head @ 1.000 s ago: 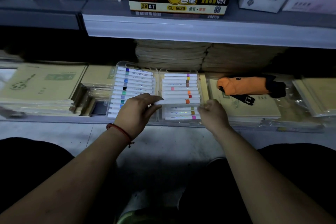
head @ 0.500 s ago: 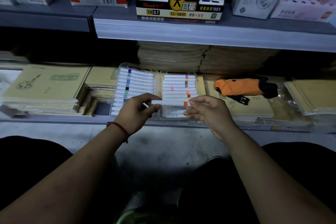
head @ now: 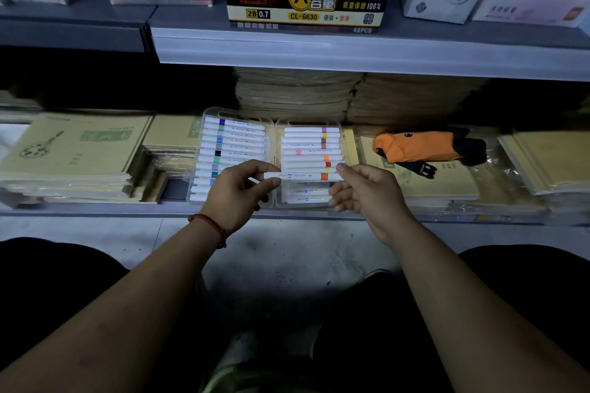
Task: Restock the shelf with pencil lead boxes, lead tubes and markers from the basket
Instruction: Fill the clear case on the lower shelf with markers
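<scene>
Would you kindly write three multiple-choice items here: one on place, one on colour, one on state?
1. Where is the orange fabric pouch?
A. floor
B. lower shelf, right of the clear plastic marker case
C. inside that case

2. Band colour on the held white marker?
A. orange
B. blue
C. green

3. That marker is:
A. lying in the case
B. on the floor
C. pinched between left hand and right hand

Key: B, it lies beside the case; A, an orange band shows; C, fingers grip both ends.
</scene>
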